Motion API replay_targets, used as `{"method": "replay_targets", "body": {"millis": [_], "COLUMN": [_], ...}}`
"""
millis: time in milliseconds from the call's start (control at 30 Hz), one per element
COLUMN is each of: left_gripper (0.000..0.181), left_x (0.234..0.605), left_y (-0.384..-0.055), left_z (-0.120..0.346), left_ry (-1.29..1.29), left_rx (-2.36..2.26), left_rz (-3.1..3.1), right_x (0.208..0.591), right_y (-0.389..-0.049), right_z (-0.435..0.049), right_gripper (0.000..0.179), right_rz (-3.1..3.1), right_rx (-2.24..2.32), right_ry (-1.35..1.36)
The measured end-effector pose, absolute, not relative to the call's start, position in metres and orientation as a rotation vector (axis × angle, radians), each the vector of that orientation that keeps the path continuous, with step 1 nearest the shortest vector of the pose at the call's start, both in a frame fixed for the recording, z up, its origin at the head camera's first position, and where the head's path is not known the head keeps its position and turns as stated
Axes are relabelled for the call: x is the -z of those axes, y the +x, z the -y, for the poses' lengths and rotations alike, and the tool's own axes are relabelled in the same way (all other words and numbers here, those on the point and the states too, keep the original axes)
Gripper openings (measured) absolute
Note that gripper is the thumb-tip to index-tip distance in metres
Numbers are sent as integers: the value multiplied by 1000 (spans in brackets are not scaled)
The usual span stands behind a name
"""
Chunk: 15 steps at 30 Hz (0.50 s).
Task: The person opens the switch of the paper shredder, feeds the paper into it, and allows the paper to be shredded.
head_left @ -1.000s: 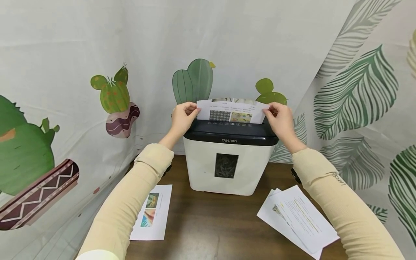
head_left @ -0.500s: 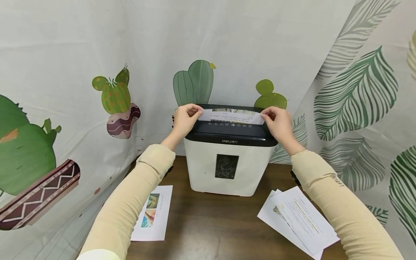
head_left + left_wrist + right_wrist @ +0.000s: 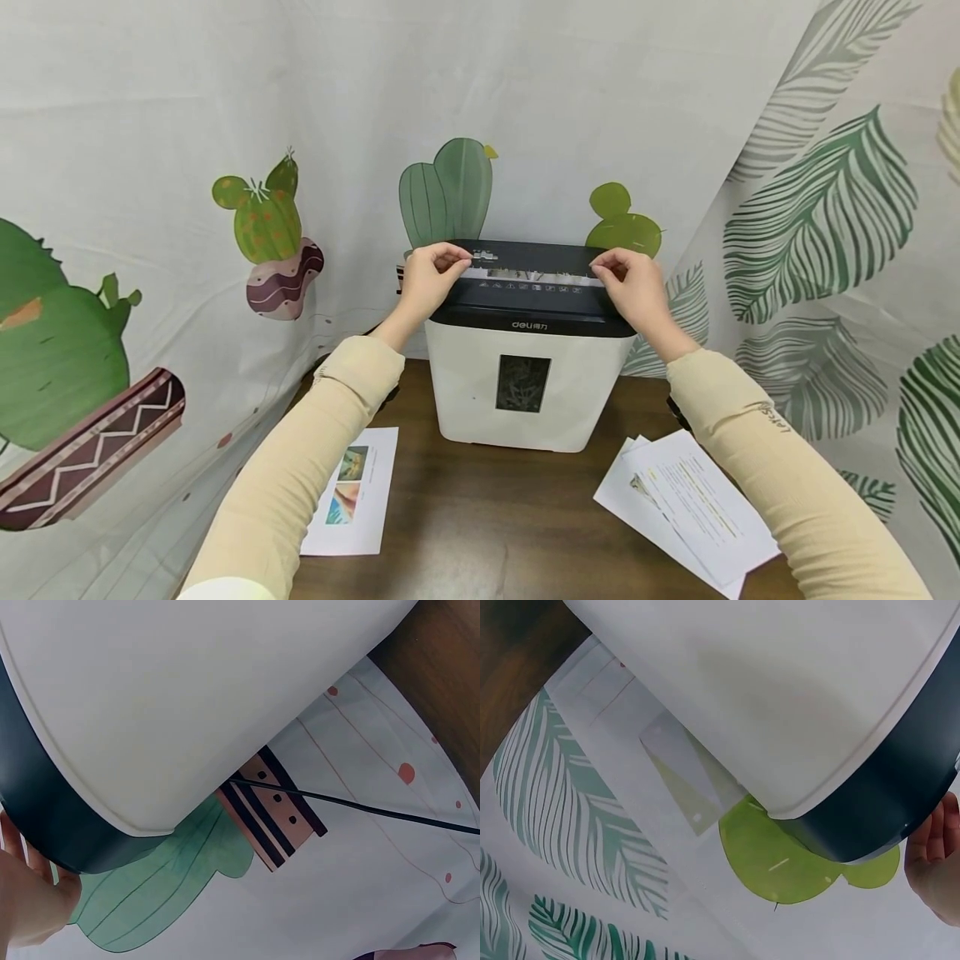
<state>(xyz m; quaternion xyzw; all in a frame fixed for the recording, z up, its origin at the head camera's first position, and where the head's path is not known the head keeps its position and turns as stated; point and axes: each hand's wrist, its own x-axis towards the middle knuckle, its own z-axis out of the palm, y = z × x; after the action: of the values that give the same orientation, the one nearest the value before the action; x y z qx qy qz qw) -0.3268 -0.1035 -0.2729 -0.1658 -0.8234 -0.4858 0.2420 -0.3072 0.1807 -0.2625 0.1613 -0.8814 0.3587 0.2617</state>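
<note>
A white paper shredder [image 3: 465,383] with a black top and a dark front window stands on the table. Only a narrow strip of printed paper [image 3: 525,276] shows above its slot. My left hand [image 3: 427,283] is over the left end of the lid, thumb and forefinger bent and slightly apart by the strip's end. At the opposite end, my right hand [image 3: 636,287] has its fingertips close together just above the paper. Neither hand appears to pinch the sheet. Both wrist views show the shredder's side, with the fingertips hidden behind the black top.
To the left lies a sheet with colour pictures [image 3: 375,492], partly under the left sleeve. Several printed sheets [image 3: 705,508] overlap on the right. A black cord [image 3: 360,808] runs beside the shredder. Behind it hangs a cloth [image 3: 555,108] with cactus and leaf prints.
The paper has sunk into the shredder's slot until just a thin strip shows. Both hands followed it down, the right moved slightly inward, and the fingers appear to have let go.
</note>
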Motion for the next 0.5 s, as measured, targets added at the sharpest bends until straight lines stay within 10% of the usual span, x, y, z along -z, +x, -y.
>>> {"method": "replay_targets", "body": {"millis": [500], "left_gripper": [12], "left_x": [280], "left_y": [-324], "left_z": [110], "left_ry": [-457], "left_rx": [1355], "left_rz": [2227], "right_x": [267], "right_y": [-302], "right_z": [-179], "right_gripper": [15], "right_rz": [2400], "right_rx": [-967], "right_ry": [465]}}
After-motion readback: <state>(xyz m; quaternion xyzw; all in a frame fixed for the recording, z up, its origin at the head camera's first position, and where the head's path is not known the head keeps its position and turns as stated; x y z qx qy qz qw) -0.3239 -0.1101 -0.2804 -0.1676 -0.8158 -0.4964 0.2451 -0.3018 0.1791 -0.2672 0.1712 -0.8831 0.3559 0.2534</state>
